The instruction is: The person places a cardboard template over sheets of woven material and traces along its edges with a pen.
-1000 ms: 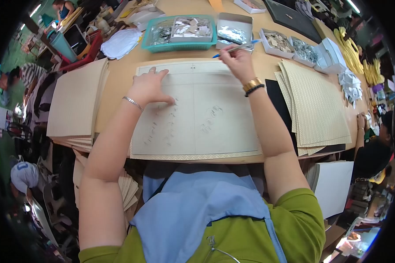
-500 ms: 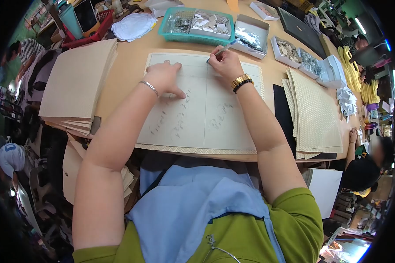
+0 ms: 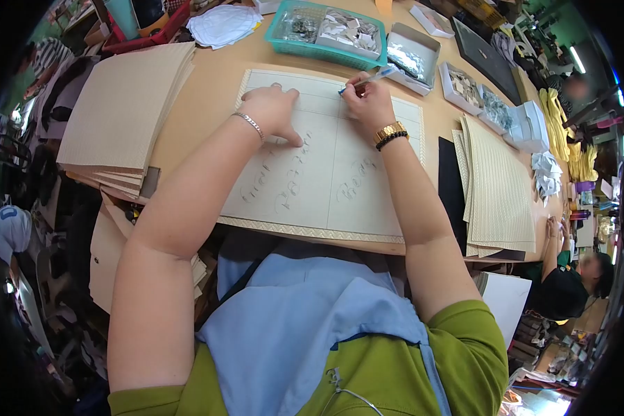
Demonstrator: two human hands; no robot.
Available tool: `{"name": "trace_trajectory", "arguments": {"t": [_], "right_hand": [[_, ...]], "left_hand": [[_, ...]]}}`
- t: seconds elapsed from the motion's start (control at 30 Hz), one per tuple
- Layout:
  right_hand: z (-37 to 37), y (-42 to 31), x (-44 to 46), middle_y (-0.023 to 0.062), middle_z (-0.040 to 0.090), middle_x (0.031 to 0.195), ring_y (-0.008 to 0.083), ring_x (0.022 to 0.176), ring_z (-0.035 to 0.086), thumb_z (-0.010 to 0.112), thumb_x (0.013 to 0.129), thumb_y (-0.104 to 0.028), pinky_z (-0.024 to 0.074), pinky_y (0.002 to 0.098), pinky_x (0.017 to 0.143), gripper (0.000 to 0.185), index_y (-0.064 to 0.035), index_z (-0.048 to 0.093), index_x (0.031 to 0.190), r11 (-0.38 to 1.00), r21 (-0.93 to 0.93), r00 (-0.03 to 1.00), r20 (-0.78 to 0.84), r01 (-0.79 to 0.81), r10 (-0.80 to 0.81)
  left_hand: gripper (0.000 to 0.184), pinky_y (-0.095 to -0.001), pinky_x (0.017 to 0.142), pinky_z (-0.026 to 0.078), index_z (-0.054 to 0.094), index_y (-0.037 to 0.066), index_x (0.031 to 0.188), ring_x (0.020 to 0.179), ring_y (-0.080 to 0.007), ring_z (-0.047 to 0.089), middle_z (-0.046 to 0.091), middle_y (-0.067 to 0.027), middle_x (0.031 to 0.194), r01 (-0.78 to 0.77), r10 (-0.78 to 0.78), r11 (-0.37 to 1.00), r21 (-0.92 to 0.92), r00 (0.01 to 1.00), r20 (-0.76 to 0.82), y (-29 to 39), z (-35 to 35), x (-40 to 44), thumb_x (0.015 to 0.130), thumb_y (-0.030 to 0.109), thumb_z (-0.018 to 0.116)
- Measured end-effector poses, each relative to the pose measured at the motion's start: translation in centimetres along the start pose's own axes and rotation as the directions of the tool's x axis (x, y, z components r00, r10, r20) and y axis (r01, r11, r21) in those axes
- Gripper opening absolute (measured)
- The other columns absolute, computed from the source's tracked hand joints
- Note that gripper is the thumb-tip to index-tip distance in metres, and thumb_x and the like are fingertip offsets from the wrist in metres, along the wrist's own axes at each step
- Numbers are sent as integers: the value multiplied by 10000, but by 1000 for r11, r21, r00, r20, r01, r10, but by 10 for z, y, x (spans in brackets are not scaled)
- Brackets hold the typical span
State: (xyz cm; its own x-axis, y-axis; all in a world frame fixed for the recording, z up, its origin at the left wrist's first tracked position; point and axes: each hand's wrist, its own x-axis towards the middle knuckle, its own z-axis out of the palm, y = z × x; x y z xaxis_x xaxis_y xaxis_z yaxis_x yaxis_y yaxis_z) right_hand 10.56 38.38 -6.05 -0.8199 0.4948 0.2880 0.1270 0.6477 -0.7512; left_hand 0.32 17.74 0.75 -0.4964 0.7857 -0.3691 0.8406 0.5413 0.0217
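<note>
A pale board (image 3: pixel 312 187) with ruled lines and handwriting lies before me on a larger patterned sheet (image 3: pixel 284 227). My left hand (image 3: pixel 272 111) rests on the board's upper left part, fingers spread, holding nothing. Near the top middle, my right hand (image 3: pixel 369 100) pinches a blue-and-white pen (image 3: pixel 378 75). Its blue tip is close to the board near the upper end of the centre line; whether it touches I cannot tell.
Stacks of patterned sheets lie at the left (image 3: pixel 121 111) and right (image 3: pixel 496 187). Beyond the board are a teal basket (image 3: pixel 326 50), an open white box (image 3: pixel 410 84) and smaller trays of pieces (image 3: pixel 462 88). A co-worker (image 3: pixel 565 288) is at the far right.
From one second ago, my right hand and the pen have come closer to the board's centre line. My left hand stays spread on the board. The whole view has shifted and turned.
</note>
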Motion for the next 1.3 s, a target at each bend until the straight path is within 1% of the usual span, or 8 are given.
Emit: {"name": "trace_trajectory", "arguments": {"t": [0.07,0.17,0.27,0.37,0.57,0.67,0.8,1.3], "right_hand": [[0,-5,-1,132,665,701,235,646,653,621,829,-211,523,331,647,179,-36,634,866,1000,-19,999,-39,23,-24],[0,-1,-3,18,614,686,75,628,570,638,860,-142,472,247,598,135,-10,613,862,999,-24,1000,3,21,-21],[4,5,0,19,612,678,75,614,570,630,865,-137,470,243,589,133,-4,616,861,1000,6,999,-29,27,-27],[1,-1,-3,131,676,720,227,658,662,626,832,-213,527,325,656,188,-29,636,868,1000,21,1000,-20,8,-8],[1,-3,-2,109,672,719,191,667,654,625,844,-206,521,315,658,185,-25,636,883,999,-36,1000,-18,24,-25],[-2,3,-5,84,677,743,159,691,645,624,854,-194,517,310,666,168,-30,637,889,996,82,992,-117,47,-37],[-8,12,-3,69,675,746,139,688,634,644,847,-180,505,284,655,159,-27,639,892,991,133,994,-106,-2,16],[-5,6,-8,117,678,700,184,621,649,646,828,-188,524,297,626,187,-6,647,870,998,20,996,-65,53,-52]], "left_hand": [[1032,-424,918,508,441,101,1389,1127,-357,595,511,-227,1313,-4,4,1000,-9,1000,-6,0,0,0,564,594,818],[1031,-418,927,504,440,98,1389,1137,-355,590,510,-230,1316,-4,4,1000,-12,1000,4,1,-2,-2,567,593,817],[1029,-417,934,500,441,98,1388,1143,-354,587,517,-230,1309,-1,0,1000,-13,1000,-12,1,-3,-4,570,597,816],[1028,-419,937,499,442,101,1388,1150,-357,583,511,-233,1320,-2,2,1000,-11,1000,-18,1,2,-2,571,602,814],[1030,-418,944,498,435,109,1394,1170,-363,573,481,-245,1365,3,-3,1000,-7,1000,13,2,-1,-2,574,605,811],[1026,-417,939,501,433,108,1396,1152,-360,583,492,-237,1349,5,-5,1000,3,1000,5,1,-1,-1,579,600,810],[1021,-415,937,502,431,107,1400,1138,-356,591,499,-230,1338,2,-2,1000,6,1000,-15,2,0,-2,587,594,809],[1019,-411,946,500,421,101,1411,1154,-358,583,486,-240,1358,15,-15,1000,3,1000,20,3,-3,-2,600,586,804]]}}
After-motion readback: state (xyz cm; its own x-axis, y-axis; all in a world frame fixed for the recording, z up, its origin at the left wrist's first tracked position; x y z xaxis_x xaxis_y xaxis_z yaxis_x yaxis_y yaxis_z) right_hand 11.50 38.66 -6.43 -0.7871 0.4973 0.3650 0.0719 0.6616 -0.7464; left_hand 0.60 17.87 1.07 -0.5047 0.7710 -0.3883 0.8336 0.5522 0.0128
